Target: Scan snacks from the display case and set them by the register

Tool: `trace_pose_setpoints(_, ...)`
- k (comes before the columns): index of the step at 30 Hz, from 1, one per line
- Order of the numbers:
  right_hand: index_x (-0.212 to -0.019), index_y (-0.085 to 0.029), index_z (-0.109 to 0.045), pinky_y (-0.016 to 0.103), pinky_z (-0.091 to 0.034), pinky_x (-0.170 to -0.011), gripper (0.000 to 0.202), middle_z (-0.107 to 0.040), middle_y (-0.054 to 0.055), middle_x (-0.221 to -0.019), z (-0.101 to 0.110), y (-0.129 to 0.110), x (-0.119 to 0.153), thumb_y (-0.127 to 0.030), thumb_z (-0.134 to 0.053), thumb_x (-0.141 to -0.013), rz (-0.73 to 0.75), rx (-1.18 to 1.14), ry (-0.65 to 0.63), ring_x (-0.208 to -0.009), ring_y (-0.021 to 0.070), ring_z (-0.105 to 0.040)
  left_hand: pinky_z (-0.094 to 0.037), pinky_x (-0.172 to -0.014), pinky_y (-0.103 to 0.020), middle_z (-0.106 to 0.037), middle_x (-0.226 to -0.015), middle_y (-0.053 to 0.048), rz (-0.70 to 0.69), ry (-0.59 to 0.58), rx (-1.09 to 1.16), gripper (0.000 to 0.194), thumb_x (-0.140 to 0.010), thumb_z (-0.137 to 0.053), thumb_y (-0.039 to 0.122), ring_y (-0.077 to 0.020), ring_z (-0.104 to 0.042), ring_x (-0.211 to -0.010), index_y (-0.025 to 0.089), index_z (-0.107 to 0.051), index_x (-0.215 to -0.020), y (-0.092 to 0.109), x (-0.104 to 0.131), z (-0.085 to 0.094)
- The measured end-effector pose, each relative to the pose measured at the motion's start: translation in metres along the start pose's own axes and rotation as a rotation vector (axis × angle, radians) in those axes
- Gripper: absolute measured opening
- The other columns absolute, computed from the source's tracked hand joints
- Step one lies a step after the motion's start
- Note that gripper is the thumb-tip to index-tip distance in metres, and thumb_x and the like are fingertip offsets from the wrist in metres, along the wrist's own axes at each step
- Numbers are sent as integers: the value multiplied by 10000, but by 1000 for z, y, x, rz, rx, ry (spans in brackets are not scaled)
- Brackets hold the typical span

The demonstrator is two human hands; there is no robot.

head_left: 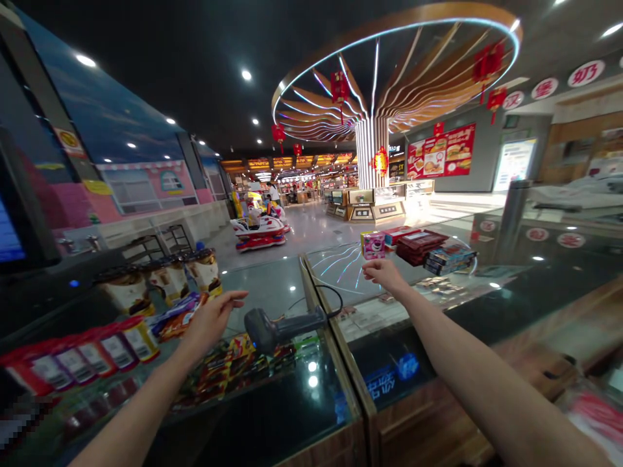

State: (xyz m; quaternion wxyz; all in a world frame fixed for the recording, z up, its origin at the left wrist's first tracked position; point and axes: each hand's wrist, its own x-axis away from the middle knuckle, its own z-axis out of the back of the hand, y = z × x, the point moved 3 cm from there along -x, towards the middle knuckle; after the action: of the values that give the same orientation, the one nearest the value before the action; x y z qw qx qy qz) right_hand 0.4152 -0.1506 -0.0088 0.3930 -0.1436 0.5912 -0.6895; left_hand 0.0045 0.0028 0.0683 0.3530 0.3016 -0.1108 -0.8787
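My left hand (pixel 222 312) is over the left glass counter with its fingers stretched to the right, holding nothing. It is beside colourful snack packets (pixel 182 318), left of a dark handheld barcode scanner (pixel 280 327) that lies on the glass. My right hand (pixel 385 275) reaches over the right glass counter, its fingers loosely bent and nothing visible in them. Just beyond those fingers stands a small pink box (pixel 373 245) with a yellow edge; whether they touch it, I cannot tell. Right of this box lie dark red packets (pixel 420 246) and blue boxes (pixel 448 259).
Several red-capped tubs (pixel 90 357) and brown-and-white cups (pixel 202 269) line the left side. A screen (pixel 10 227) stands at far left. The scanner's cable (pixel 341 298) crosses the wooden seam (pixel 335 337) between counters. A white-and-red ride car (pixel 257 232) stands beyond.
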Motion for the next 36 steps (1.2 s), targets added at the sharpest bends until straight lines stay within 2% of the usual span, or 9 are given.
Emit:
trace_pose_setpoints(6, -900, -150, -718, 211, -471, -583, 208, -740, 55, -813, -2, 6, -6, -186, -584, -745, 29, 115, -5, -736, 154, -691, -515, -865, -354, -752, -964, -64, -17, -23, 33, 447, -828, -402, 446, -245, -695, -961, 195, -655, -1098, 21, -10, 11)
trace_pose_setpoints(12, -887, -141, -724, 224, -467, -605, 208, -731, 51, -769, -1, -1, 0, -180, -586, -736, 34, 99, -10, -715, 155, -679, -510, -886, -342, -754, -963, -55, -85, -28, 39, 433, -839, -409, 440, -230, -692, -953, 205, -665, -1098, 65, -21, 5)
trace_pose_setpoints(21, -894, -116, -733, 207, -437, -573, 207, -720, 64, -747, 8, -12, 2, -165, -600, -743, -36, 103, -10, -687, 144, -654, -515, -871, -323, -754, -937, -33, -228, -82, 54, 347, -848, -420, 320, -202, -695, -902, 211, -683, -1046, 139, -31, -20)
trace_pose_setpoints(27, -908, -125, -732, 189, -411, -542, 214, -723, 58, -773, 28, -22, 8, -152, -601, -741, -65, 97, -5, -650, 119, -632, -516, -869, -312, -744, -992, -34, -322, -146, 108, 330, -863, -431, 302, -194, -683, -940, 203, -686, -1047, 171, -36, -48)
trace_pose_setpoints(36, -848, -156, -731, 214, -460, -598, 195, -730, 42, -780, 62, -12, 16, -162, -606, -699, -57, 97, 39, -687, 139, -648, -509, -913, -328, -739, -1019, -26, -310, -241, 149, 315, -849, -456, 210, -193, -675, -979, 208, -697, -1052, 209, -37, -86)
